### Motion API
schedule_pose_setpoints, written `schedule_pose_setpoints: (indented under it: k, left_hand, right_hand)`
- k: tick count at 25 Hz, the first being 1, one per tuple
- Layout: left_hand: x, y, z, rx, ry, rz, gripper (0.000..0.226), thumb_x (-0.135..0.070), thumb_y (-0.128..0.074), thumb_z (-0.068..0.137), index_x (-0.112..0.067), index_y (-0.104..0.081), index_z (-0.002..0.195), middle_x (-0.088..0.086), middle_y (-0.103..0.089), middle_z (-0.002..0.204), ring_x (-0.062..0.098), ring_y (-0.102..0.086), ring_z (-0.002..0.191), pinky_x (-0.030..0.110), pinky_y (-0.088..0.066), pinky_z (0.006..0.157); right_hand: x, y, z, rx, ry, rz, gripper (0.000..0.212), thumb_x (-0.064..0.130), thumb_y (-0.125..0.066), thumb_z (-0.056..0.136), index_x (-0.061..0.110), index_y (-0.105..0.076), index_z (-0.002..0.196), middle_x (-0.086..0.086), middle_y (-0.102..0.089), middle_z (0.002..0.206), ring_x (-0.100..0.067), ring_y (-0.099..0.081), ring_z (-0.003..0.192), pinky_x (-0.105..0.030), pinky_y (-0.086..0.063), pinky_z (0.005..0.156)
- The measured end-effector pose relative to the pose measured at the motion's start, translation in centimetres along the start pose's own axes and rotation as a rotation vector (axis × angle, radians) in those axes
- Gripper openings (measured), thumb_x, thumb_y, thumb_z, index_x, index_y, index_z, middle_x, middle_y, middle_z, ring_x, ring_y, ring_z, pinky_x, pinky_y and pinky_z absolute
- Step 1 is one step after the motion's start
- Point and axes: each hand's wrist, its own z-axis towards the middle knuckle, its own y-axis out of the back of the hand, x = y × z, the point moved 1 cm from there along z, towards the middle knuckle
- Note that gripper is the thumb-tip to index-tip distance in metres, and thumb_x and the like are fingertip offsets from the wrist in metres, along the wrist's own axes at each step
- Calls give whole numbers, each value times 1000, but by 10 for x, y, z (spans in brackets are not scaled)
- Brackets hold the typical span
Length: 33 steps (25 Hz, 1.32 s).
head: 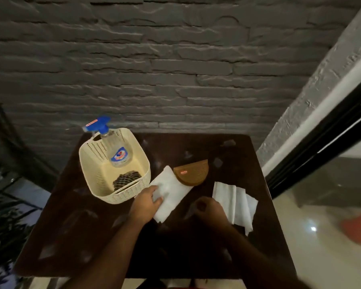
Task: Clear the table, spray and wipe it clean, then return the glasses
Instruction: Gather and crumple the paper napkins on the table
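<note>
The left hand (148, 200) lies flat on a white paper towel (171, 195) near the middle of the dark worktop (71, 236), fingers spread and pressing on its left edge; it is not closed around the towel. The right hand (206, 207) is curled almost into a fist just beside a second, folded paper towel (233, 203), and I cannot tell whether it holds anything (a thin shape at the fingers is too dark to read).

A brown half-round case (193, 172) rests partly over the far corner of the first towel. It looks stiff and light, so taking it by its curved edge should be easy. The towels are soft and thin; they will crumple and can slide on the glossy top, so it is better to pinch them at a corner or gather them.

The spray bottle (115, 149) stands inside a cream basket (92, 170) at the far left, beside a dark folded cloth (126, 178). The bottle seems partly full; the neck under the blue trigger is the natural place to hold.
</note>
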Motion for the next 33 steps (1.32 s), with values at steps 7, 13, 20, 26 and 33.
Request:
schedule_pose_setpoints:
  k: [7,13,20,26,33]
  left_hand:
    - [16,0,35,145,-69,105,56,-40,-63,88,-20,-47,139,1,-53,136,18,-51,123,33,-41,104]
    - [-8,-14,71,204,-251,143,60,-32,-61,91,-18,-36,143,4,-42,143,21,-42,131,35,-36,108]
    - [-33,-38,118,194,-223,70,71,-22,-68,85,-13,-33,146,11,-36,147,25,-38,135,33,-36,107]
    - [-43,-47,123,96,-237,-42,54,-19,-63,89,-11,-45,139,10,-53,133,23,-50,125,32,-40,104]
    - [-75,-56,164,112,-212,2,43,-23,-53,96,-19,-47,138,2,-44,142,21,-45,129,34,-39,107]
  right_hand:
    - [19,-1,52,-177,-79,-257,55,22,-67,81,26,-48,132,-4,-52,132,-23,-53,115,-36,-49,95]
    - [56,10,123,-153,34,-719,73,24,-67,82,23,-30,144,-12,-25,155,-37,-24,141,-49,-33,109]
    - [43,42,145,29,43,-952,93,25,-70,81,28,-10,153,-11,-1,162,-39,0,147,-59,-24,113]
    - [22,33,165,102,127,-902,92,40,-73,75,29,-17,146,-13,-24,152,-43,-16,141,-61,-35,102]
    - [17,91,193,72,36,-677,66,72,-50,77,36,-48,132,-7,-52,131,-31,-48,120,-50,-43,95]
